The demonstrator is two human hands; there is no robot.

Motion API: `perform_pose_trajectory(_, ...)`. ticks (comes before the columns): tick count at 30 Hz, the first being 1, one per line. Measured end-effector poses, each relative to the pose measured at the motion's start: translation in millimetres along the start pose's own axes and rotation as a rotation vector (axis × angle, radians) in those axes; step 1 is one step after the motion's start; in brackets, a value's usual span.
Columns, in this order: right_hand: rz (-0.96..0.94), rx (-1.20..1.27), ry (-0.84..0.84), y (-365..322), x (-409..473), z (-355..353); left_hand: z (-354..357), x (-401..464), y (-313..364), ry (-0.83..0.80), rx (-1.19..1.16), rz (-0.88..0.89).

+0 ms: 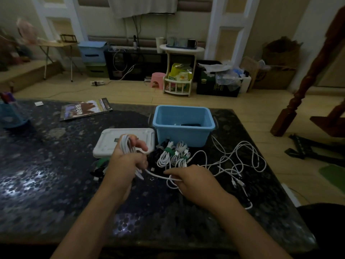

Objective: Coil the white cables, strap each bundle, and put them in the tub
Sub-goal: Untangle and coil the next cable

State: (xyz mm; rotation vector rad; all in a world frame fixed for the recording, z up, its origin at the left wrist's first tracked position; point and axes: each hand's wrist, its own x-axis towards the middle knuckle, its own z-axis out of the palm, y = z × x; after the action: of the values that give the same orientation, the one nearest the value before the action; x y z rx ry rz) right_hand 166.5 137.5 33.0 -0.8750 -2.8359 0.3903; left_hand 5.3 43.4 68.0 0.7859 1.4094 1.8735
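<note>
Winding a white cable (158, 176) into loops, left hand (128, 156) clenched round the half-made coil (127, 144) at about 10 o'clock from the right hand (194, 181), which pinches the slack run of the same cable low over the tabletop (46, 174). Trailing off toward 3 o'clock into a loose tangle of white cables (242, 156) spread beside the blue tub (183, 126), which stands at 12 o'clock with something dark lying in its bottom. Lying between hands and tub, several finished bundles (173, 154) cinched with green straps (169, 149); more green strap material (101, 161) partly hidden under the left wrist, and a white lid (112, 139) flat beyond it at 11 o'clock. Judged light and limp, slick-jacketed, springing open if the grip loosens, so best held across all loops at once with thumb pressing them against the fingers. Feeding slack through lightly curled fingers rather than tugging, since the far end looks snarled with its neighbours and may drag them along. Keeping clear of the plug ends, the stiffest and most fragile part; strapping at mid-coil, where the loops stack evenly.
</note>
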Motion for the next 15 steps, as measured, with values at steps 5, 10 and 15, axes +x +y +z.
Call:
perform_pose_trajectory(5,-0.039,0.095,0.351,7.0,-2.3,-13.6,-6.7,2.3,0.9,-0.008,0.156,0.004)
perform_pose_trajectory(10,-0.086,0.206,0.464,11.9,-4.1,-26.3,-4.3,-1.4,-3.1,0.010,0.634,0.066)
perform_pose_trajectory(15,-0.098,0.411,0.522,2.1,-3.4,-35.0,8.6,-10.5,0.0,-0.259,0.864,0.009)
